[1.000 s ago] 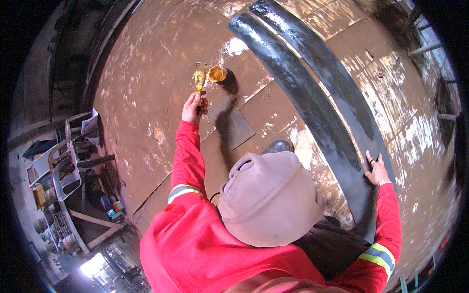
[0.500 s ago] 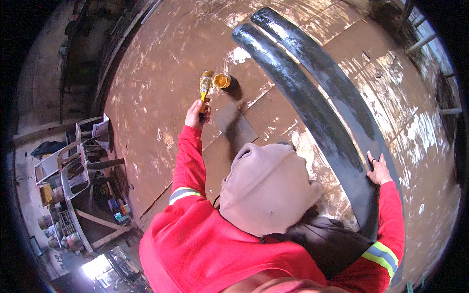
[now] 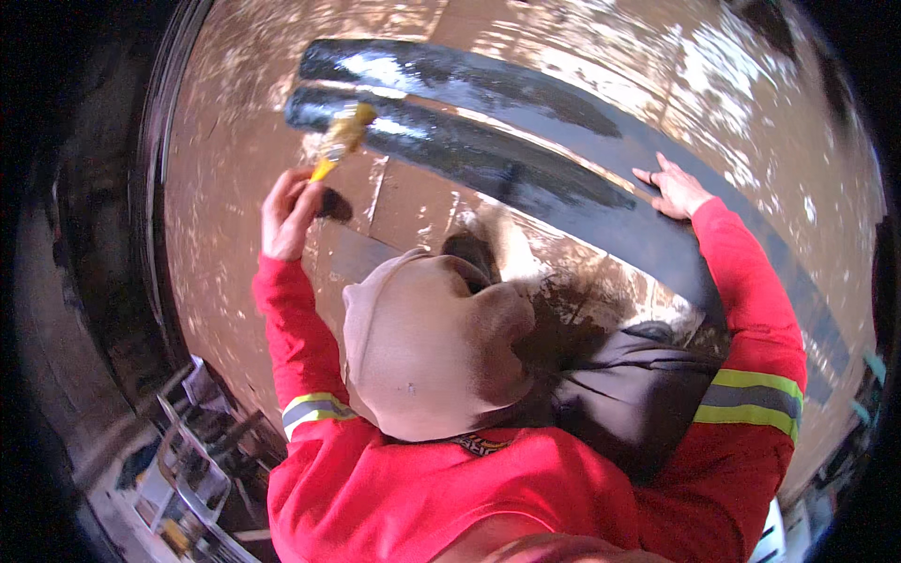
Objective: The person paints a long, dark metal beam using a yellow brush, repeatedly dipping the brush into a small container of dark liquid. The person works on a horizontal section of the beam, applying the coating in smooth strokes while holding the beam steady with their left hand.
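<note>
My left hand (image 3: 287, 212) grips the yellow handle of a paintbrush (image 3: 340, 139), whose blurred bristles touch the left end of the nearer of two long curved black panels (image 3: 488, 169). The panels shine wet with black coating. My right hand (image 3: 678, 190) lies flat with spread fingers on the farther black panel (image 3: 582, 113), holding nothing. Both arms wear red sleeves with reflective bands. A tan hood (image 3: 427, 347) fills the middle of the view and hides what lies directly below it.
The panels rest on a brown, wet-looking floor (image 3: 235, 150) with seams and pale scuffs. A dark wall edge (image 3: 113, 263) runs down the left. Metal racks and clutter (image 3: 197, 450) stand at the lower left. A dark cloth or bag (image 3: 638, 394) sits beside my right arm.
The view has swung so the black panels lie across the top. My left hand has carried the brush from the small yellow can onto the nearer panel. The can is out of sight.
</note>
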Demonstrator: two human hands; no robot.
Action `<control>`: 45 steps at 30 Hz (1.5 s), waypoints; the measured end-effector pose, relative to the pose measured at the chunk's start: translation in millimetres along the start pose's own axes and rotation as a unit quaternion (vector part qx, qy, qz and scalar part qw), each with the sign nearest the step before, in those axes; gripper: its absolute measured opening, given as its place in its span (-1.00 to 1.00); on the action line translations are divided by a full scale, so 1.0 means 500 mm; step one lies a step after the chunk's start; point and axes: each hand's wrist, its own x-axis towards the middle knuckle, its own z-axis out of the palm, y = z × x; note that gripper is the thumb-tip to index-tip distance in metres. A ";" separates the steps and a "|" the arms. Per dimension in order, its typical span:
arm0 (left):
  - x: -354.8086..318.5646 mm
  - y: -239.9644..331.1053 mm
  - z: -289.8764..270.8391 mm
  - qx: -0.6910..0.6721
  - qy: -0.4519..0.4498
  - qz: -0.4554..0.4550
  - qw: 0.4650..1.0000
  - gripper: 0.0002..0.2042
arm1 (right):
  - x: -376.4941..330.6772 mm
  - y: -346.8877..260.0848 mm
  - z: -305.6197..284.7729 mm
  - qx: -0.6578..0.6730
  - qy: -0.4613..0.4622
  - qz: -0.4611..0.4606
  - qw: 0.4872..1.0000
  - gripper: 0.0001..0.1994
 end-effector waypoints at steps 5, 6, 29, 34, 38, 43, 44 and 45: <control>0.145 0.041 0.298 0.289 -0.171 0.133 0.932 -0.76 | -0.031 0.040 0.061 -0.019 0.044 0.004 0.999 -0.27; 0.165 0.029 0.356 0.272 -0.181 0.217 0.920 -0.74 | -0.035 0.034 0.062 -0.022 0.045 0.002 0.999 -0.26; 0.226 0.181 0.658 0.387 -0.289 0.240 0.842 -0.78 | -0.045 0.062 0.127 0.005 0.107 0.020 0.994 -0.31; 0.303 0.142 0.549 0.672 -0.216 0.180 0.685 -0.78 | -0.049 0.061 0.114 0.001 0.097 0.018 0.995 -0.33; 0.327 0.127 0.459 0.730 -0.114 0.131 0.661 -0.81 | -0.044 0.063 0.127 0.005 0.101 0.024 0.995 -0.31; 0.272 0.103 0.594 0.587 -0.202 0.184 0.762 -0.79 | -0.046 0.059 0.122 0.004 0.110 0.013 0.994 -0.30; 0.237 0.138 0.653 0.555 -0.227 0.195 0.776 -0.79 | -0.046 0.066 0.132 0.008 0.111 0.017 0.994 -0.31; 0.198 0.182 0.686 0.529 -0.245 0.201 0.787 -0.79 | -0.044 0.069 0.134 0.011 0.117 0.013 0.993 -0.31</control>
